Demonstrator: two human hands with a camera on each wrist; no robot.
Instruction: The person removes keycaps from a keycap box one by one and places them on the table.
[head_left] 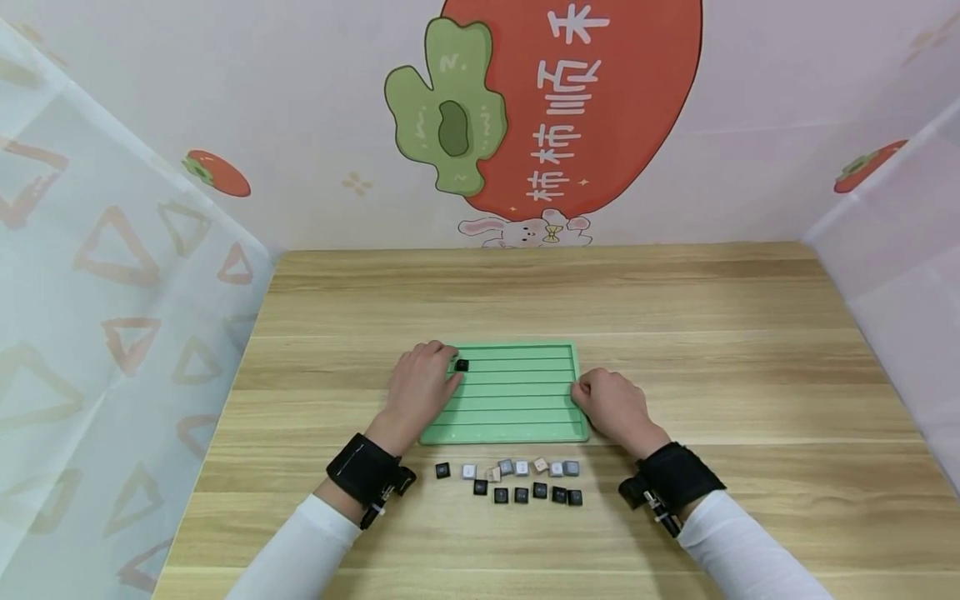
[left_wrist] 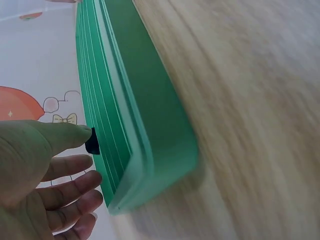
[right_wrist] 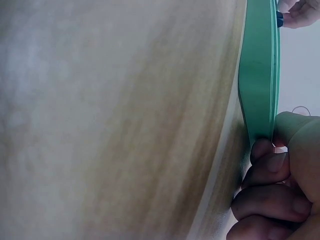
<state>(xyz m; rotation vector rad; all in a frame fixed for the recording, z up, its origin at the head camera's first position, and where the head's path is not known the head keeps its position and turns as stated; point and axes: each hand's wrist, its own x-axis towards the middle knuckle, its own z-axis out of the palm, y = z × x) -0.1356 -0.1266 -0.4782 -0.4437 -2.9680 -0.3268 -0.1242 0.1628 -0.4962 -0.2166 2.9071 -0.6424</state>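
A green ridged tray [head_left: 510, 402] lies on the table, crossed by several horizontal grooves. My left hand [head_left: 422, 385] is over its upper left corner, with a small black keycap [head_left: 462, 365] between thumb and index finger. In the left wrist view the thumb [left_wrist: 75, 136] touches that keycap [left_wrist: 92, 142], and the other fingers are loosely bent. At the tray's right edge, my right hand [head_left: 613, 404] grips the rim. Its thumb is on top and the curled fingers [right_wrist: 270, 200] are against the side wall in the right wrist view.
In front of the tray lie loose keycaps: a row of mostly white and grey ones [head_left: 522, 468], with several black ones [head_left: 521, 495] nearer me. Another black keycap [head_left: 442, 471] sits at the left end. A printed cloth wall [head_left: 337, 125] stands behind the wooden table [head_left: 675, 333].
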